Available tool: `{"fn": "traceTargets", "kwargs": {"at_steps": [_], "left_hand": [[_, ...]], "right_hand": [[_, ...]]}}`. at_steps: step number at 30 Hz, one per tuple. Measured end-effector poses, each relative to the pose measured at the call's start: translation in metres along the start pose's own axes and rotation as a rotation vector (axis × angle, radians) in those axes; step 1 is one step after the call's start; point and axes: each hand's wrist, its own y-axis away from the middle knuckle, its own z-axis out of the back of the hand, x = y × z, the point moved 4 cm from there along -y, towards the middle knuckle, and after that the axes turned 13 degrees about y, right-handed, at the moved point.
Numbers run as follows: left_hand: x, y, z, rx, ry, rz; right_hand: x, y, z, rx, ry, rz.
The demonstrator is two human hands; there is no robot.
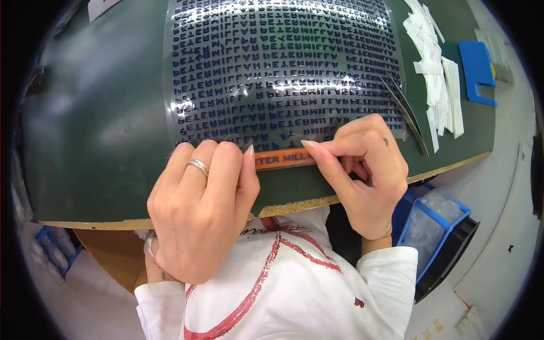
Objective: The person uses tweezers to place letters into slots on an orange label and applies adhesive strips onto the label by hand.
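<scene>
An orange strip [283,159] with dark letters lies low in the centre of the frame, between the two hands and close along the bottom edge of a clear sheet [258,73] covered in rows of dark blue lettering. The left hand [201,209], wearing a ring, has its fingers bent and close together, with the thumb by the strip's left part; whether it grips the strip cannot be told. The right hand [368,175] is narrow, forefinger and thumb drawn together at the strip's upper right; what lies between their tips is unclear.

The front edge [303,203] of the green table [96,124] runs just below the strip, near the person's white shirt [260,289], leaving a thin band of table there. More table stretches left of the sheet. On the right, tweezers [409,116] lie partly over the sheet's edge, with white paper strips [433,79] beside them and a blue plastic piece [477,71] further right.

The hands cover both ends of the orange strip, so only the middle letters show. Glare washes out parts of the sheet, whose top is cut off by the frame.
</scene>
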Motion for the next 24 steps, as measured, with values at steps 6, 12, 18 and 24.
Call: {"fn": "traceTargets", "kwargs": {"at_steps": [6,12,18,24], "left_hand": [[-0.006,-0.003,0.005,0.017,-0.115,-0.004],[-0.008,-0.003,0.008,0.061,-0.161,0.109],[-0.013,0.007,0.025,0.047,0.011,0.011],[-0.033,0.004,0.002,0.027,0.24,-0.419]], "right_hand": [[0.011,-0.001,-0.002,-0.014,0.077,0.036],[-0.007,0.004,0.029,-0.315,0.124,-0.262],[-0.114,0.009,0.132,-0.325,0.783,-0.313],[-0.136,0.019,0.13,-0.228,0.646,-0.465]]}}
